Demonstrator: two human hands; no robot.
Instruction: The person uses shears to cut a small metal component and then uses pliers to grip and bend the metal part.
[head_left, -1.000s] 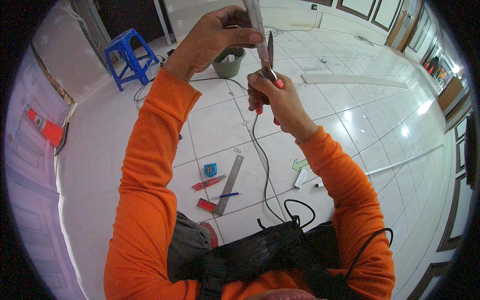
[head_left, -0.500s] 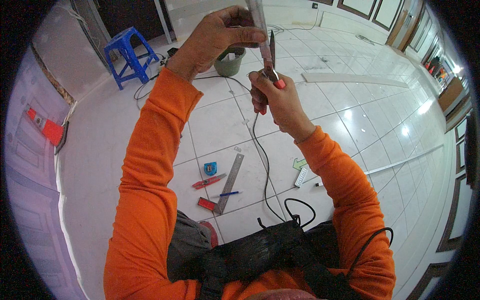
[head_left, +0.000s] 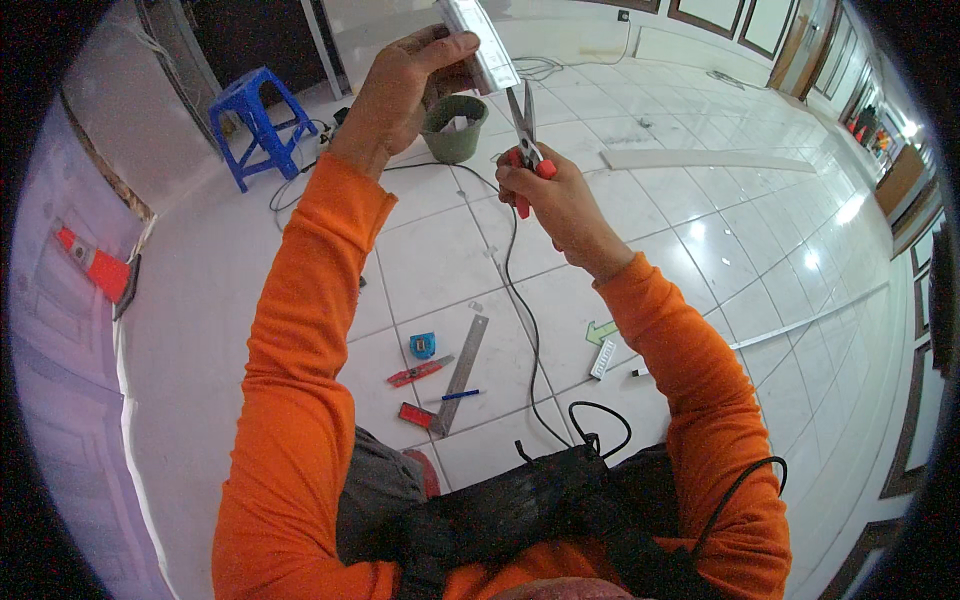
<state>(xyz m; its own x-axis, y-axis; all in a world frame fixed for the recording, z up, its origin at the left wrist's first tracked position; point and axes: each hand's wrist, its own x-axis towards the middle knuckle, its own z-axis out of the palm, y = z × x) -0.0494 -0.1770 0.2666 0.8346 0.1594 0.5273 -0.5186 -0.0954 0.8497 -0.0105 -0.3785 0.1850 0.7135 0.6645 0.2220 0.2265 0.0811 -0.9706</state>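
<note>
hands (head_left: 408, 90) (head_left: 562, 200): 2 | held metal piece (head_left: 482, 48): 1 | held snips (head_left: 530, 146): 1

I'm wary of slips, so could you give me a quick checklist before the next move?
1. Left hand gripping the metal channel: ok, thumb and fingers hold it.
2. Right hand on the snips: ok, by the red handles.
3. Blades open: ok, tips parted.
4. Blades touching the channel: cannot tell; they are near its lower end.
5. Hands protected: not ok, both bare.
6. Knife out of the way: ok, on the floor, apart from both hands.
</note>
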